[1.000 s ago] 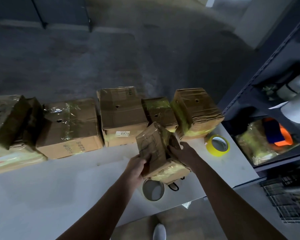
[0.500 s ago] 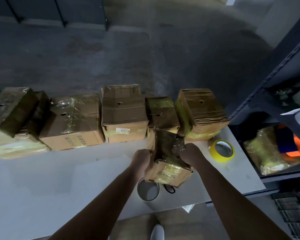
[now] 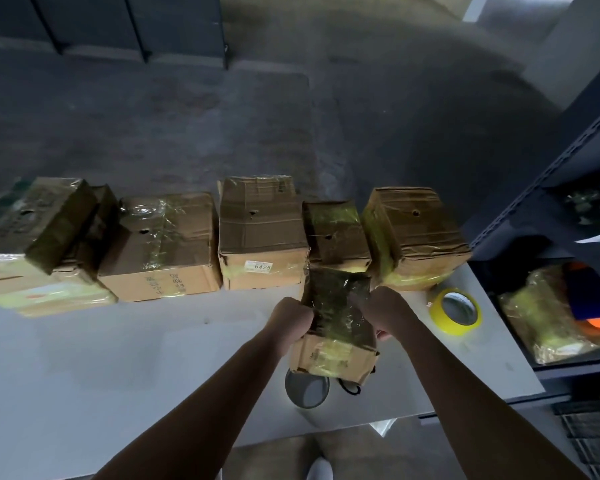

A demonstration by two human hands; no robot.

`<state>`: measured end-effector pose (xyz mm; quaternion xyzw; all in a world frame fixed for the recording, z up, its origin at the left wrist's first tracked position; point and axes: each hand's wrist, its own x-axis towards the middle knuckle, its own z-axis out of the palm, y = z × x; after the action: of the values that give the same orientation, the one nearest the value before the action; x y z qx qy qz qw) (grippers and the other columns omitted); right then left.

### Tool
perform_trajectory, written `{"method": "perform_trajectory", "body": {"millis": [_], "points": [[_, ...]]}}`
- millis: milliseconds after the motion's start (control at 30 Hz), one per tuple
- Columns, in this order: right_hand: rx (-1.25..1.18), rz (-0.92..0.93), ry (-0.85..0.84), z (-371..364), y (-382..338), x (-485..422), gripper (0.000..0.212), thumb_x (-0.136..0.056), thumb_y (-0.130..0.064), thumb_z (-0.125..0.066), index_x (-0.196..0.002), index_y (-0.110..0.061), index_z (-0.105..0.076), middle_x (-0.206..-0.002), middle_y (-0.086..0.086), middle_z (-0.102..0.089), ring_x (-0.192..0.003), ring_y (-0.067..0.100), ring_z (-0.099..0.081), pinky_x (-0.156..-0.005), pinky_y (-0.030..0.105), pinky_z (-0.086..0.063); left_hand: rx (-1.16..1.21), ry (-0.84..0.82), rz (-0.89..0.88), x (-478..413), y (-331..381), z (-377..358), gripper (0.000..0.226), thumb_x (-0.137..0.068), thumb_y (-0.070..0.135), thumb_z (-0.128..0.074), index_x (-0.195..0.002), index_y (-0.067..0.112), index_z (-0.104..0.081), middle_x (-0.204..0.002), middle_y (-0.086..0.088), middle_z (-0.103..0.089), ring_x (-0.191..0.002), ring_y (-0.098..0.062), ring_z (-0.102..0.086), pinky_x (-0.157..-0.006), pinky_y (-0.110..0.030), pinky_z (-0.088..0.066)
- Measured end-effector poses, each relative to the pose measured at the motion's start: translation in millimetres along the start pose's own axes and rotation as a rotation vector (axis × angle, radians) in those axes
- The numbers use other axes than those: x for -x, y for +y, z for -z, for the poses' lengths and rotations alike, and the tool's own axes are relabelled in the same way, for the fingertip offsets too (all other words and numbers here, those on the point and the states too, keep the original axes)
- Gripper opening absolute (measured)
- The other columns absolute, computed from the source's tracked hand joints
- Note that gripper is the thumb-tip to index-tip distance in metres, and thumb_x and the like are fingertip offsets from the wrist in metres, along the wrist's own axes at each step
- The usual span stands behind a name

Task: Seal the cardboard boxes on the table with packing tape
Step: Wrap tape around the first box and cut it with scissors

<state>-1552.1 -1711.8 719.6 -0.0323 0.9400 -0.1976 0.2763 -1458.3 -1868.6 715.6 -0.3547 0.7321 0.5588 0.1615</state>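
Observation:
A small taped cardboard box [image 3: 336, 327] is held above the white table [image 3: 118, 368] between both hands. My left hand [image 3: 291, 320] grips its left side and my right hand [image 3: 381, 310] grips its right side. Behind it, a row of taped cardboard boxes lines the table's far edge: a small box [image 3: 336, 233], a box with a 6425 label [image 3: 262, 237], a wide box [image 3: 163, 247] and a tilted box [image 3: 416, 233] at the right. A yellow tape roll [image 3: 455, 311] lies right of my hands. A clear tape roll [image 3: 307, 391] sits partly under the held box.
More wrapped boxes [image 3: 39, 237] are stacked at the table's left end. A dark metal shelf [image 3: 548, 209] stands at the right, holding a wrapped bundle [image 3: 548, 313] with an orange and blue item. A black looped object [image 3: 352, 388] lies by the clear roll.
The held box has been turned from a tilt to square-on and moved toward the row of boxes. Both hands keep their grip on its sides.

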Motion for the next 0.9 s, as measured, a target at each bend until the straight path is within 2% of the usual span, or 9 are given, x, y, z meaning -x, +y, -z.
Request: {"method": "perform_trajectory", "body": {"millis": [100,233,333,467,600,667,733,800,900], "points": [[-0.144,-0.038,-0.182,8,-5,4,0.045,-0.093,-0.048,-0.044,-0.085,-0.008,-0.063,-0.061,0.0,-0.071,-0.058,0.015,-0.071,-0.056,0.025,-0.053,0.04,-0.018,-0.008,-3,0,11,0.013,-0.096,0.01,-0.049,-0.09,0.006,-0.06,-0.088,-0.009,-0.064,-0.074,-0.016,-0.062,-0.055,-0.02,-0.045],[-0.094,-0.027,-0.321,5,-22,7,0.048,-0.094,-0.044,-0.047,-0.083,-0.001,-0.067,-0.067,0.005,-0.073,-0.062,0.018,-0.072,-0.05,0.023,-0.053,0.075,-0.091,-0.044,4,-6,28,0.015,-0.093,0.022,-0.057,-0.088,0.009,-0.063,-0.081,-0.005,-0.066,-0.069,-0.013,-0.065,-0.06,-0.02,-0.049],[-0.038,0.001,-0.4,-2,-46,11,0.05,-0.094,-0.047,-0.049,-0.08,-0.002,-0.067,-0.066,0.007,-0.073,-0.062,0.019,-0.072,-0.052,0.025,-0.054,0.043,-0.016,-0.04,7,-19,50,0.014,-0.092,0.019,-0.062,-0.091,0.005,-0.064,-0.079,-0.006,-0.068,-0.065,-0.013,-0.065,-0.057,-0.02,-0.052],[0.002,-0.014,-0.563,-20,-91,20,0.049,-0.097,-0.043,-0.043,-0.088,0.0,-0.065,-0.069,0.009,-0.074,-0.064,0.021,-0.073,-0.056,0.028,-0.056,0.082,0.052,-0.002,13,-43,95,0.02,-0.088,0.015,-0.069,-0.098,-0.001,-0.064,-0.075,-0.009,-0.067,-0.058,-0.013,-0.062,-0.05,-0.02,-0.049],[0.102,0.004,-0.694,-53,-138,36,0.052,-0.099,-0.044,-0.034,-0.088,-0.002,-0.063,-0.067,0.008,-0.073,-0.06,0.019,-0.071,-0.057,0.029,-0.055,0.021,0.122,0.011,19,-75,146,0.028,-0.084,0.014,-0.074,-0.101,-0.006,-0.066,-0.089,-0.02,-0.068,-0.07,-0.023,-0.062,-0.068,-0.031,-0.055],[0.14,0.025,-0.719,-73,-158,43,0.05,-0.099,-0.042,-0.034,-0.089,-0.002,-0.063,-0.07,0.009,-0.073,-0.063,0.021,-0.071,-0.06,0.029,-0.055,-0.034,0.132,0.038,22,-93,170,0.031,-0.084,0.02,-0.074,-0.097,-0.007,-0.067,-0.081,-0.015,-0.066,-0.065,-0.02,-0.061,-0.06,-0.025,-0.053],[0.127,0.076,-0.724,-92,-176,49,0.049,-0.098,-0.044,-0.035,-0.091,-0.004,-0.062,-0.072,0.009,-0.073,-0.066,0.021,-0.071,-0.063,0.03,-0.056,-0.105,0.14,0.056,26,-110,193,0.033,-0.084,0.028,-0.073,-0.081,-0.004,-0.066,-0.068,-0.008,-0.06,-0.056,-0.014,-0.055,-0.05,-0.018,-0.045],[0.073,0.167,-0.712,-112,-192,54,0.047,-0.099,-0.046,-0.037,-0.095,-0.006,-0.062,-0.073,0.007,-0.073,-0.067,0.02,-0.072,-0.064,0.03,-0.057,-0.177,0.203,0.044,27,-129,215,0.039,-0.085,0.033,-0.071,-0.063,0.004,-0.055,-0.06,-0.004,-0.051,-0.051,-0.012,-0.047,-0.046,-0.019,-0.037],[0.044,0.292,-0.662,-142,-212,66,0.048,-0.098,-0.046,-0.043,-0.104,-0.003,-0.063,-0.078,0.007,-0.073,-0.069,0.017,-0.073,-0.065,0.028,-0.058,-0.254,0.342,0.027,28,-155,243,0.046,-0.085,0.036,-0.07,-0.057,0.008,-0.046,-0.059,-0.003,-0.048,-0.052,-0.013,-0.044,-0.047,-0.025,-0.033]]}}
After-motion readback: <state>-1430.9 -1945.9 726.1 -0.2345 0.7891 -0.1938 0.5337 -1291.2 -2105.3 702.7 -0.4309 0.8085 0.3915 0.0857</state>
